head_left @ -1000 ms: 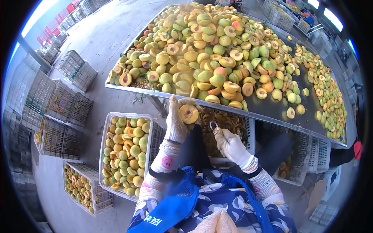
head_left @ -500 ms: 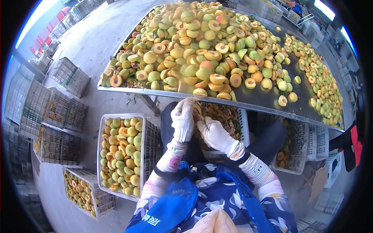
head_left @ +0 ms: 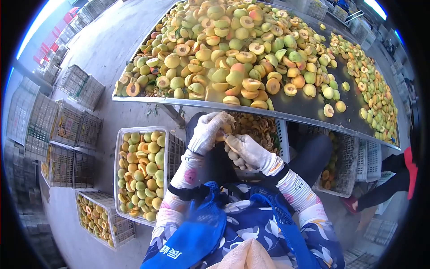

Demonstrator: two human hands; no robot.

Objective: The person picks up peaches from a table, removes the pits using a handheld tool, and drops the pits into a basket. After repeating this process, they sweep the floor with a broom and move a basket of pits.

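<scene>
Both my hands wear pale, stained work gloves and meet over a crate of cut fruit, just below the table edge. My left hand (head_left: 207, 133) is closed around a peach piece (head_left: 226, 129), mostly hidden by the glove. My right hand (head_left: 249, 151) is closed on a small tool with a slim tan handle (head_left: 231, 142), its tip against the fruit; its exact kind is hidden. Beneath them, the crate (head_left: 282, 141) holds brownish fruit pieces (head_left: 255, 125). Beyond my hands, a large heap of whole and halved peaches (head_left: 215, 58) covers much of the metal-edged table (head_left: 295, 107).
Left of my legs stands a crate full of peaches (head_left: 141, 175), with another fruit crate (head_left: 96, 219) beyond it. Stacked crates (head_left: 67, 125) line the far left. At right are a fruit crate (head_left: 345, 175) and another person's leg (head_left: 380, 190).
My hands stay together at the fruit; my left wrist has shifted left and my right hand has turned slightly. At the right, another person's leg and shoe have come further into view.
</scene>
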